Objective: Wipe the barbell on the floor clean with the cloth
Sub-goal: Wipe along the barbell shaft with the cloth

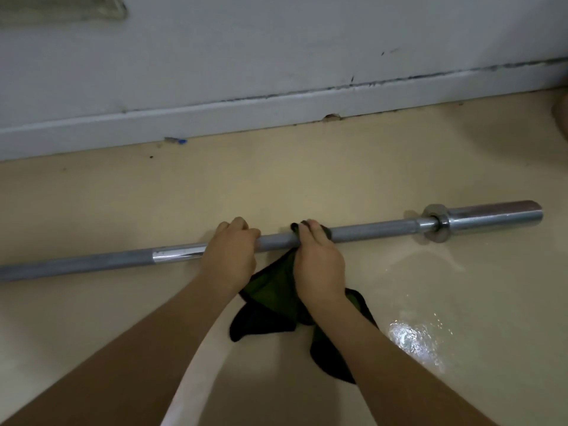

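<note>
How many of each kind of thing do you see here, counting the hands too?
barbell: 1
dark green cloth: 1
hands: 2, the left hand and the right hand
Total: 4

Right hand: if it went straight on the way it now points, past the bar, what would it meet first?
The right hand, gripping the cloth over the barbell, points toward the wall. Beyond the barbell only floor shows, so it would likely meet the skirting board first; depth is unclear.
</note>
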A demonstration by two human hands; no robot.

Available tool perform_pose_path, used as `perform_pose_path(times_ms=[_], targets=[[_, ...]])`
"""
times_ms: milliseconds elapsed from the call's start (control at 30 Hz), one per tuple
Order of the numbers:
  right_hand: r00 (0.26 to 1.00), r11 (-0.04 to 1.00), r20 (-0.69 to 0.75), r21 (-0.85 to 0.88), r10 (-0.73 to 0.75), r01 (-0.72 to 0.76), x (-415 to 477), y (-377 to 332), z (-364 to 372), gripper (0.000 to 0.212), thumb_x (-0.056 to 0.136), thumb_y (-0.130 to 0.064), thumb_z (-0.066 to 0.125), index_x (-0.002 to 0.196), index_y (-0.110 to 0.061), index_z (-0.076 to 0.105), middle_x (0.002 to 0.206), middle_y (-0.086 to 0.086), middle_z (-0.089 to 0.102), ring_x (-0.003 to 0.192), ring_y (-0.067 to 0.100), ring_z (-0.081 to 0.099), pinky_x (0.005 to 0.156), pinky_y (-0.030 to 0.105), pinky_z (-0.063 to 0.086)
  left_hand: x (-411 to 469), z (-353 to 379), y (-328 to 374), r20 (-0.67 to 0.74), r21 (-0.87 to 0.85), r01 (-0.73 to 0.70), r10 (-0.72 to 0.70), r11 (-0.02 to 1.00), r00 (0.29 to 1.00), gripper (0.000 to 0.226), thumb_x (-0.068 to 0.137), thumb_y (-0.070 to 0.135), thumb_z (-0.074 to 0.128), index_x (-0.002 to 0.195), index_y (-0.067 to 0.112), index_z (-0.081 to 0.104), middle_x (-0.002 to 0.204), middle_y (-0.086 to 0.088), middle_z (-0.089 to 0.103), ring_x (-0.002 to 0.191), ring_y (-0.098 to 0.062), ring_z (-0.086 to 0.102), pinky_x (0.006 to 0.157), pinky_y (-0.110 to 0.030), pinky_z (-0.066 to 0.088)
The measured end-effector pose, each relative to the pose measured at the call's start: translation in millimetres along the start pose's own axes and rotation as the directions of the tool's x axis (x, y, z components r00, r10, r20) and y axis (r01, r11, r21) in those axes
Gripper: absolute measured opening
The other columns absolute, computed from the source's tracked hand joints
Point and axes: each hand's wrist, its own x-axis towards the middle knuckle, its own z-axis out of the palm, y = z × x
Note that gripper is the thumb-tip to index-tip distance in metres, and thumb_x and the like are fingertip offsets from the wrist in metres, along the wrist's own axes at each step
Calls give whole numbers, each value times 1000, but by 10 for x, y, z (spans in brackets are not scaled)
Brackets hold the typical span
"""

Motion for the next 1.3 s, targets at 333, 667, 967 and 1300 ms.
perform_pose_path(times_ms=[333, 667, 967, 1300], targets=[[967, 990, -212, -3, 138, -142, 111, 806, -401, 42, 77, 4, 60, 116, -8, 64, 128, 8, 60, 94, 28, 67, 78, 32, 53, -71, 199, 428, -166, 61, -47, 56, 997, 985, 33, 69, 18, 79, 97, 5, 68, 77, -14, 63, 70, -31, 60, 54, -32, 47], [933, 979, -314, -40, 176, -199, 168, 1344, -603, 43, 84, -8, 42, 123, -13, 61, 134, 3, 56, 102, 28, 63, 83, 34, 52, 171, 321, 585, -117, 192, -80, 104, 978, 988, 41, 63, 26, 84, 96, 6, 69, 72, -15, 67, 58, -31, 62, 57, -35, 51], [945, 976, -325, -189, 40, -106, 202, 1688, -763, 43, 86, -3, 40, 124, -8, 59, 133, 12, 56, 104, 30, 63, 77, 33, 53, 325, 376, 725, -25, 134, -207, 212, 969, 977, 54, 80, 13, 69, 131, 13, 50, 96, -18, 66, 80, -36, 62, 73, -40, 47], [972, 987, -215, -105, 94, -118, 392, 1527, -710, 50, 86, -10, 31, 130, -14, 54, 142, 6, 48, 103, 31, 62, 79, 36, 55, 638, 267, 674, 1, 53, -136, 136, 989, 991, 42, 88, 9, 50, 129, 19, 50, 107, -15, 56, 95, -34, 50, 80, -41, 43]])
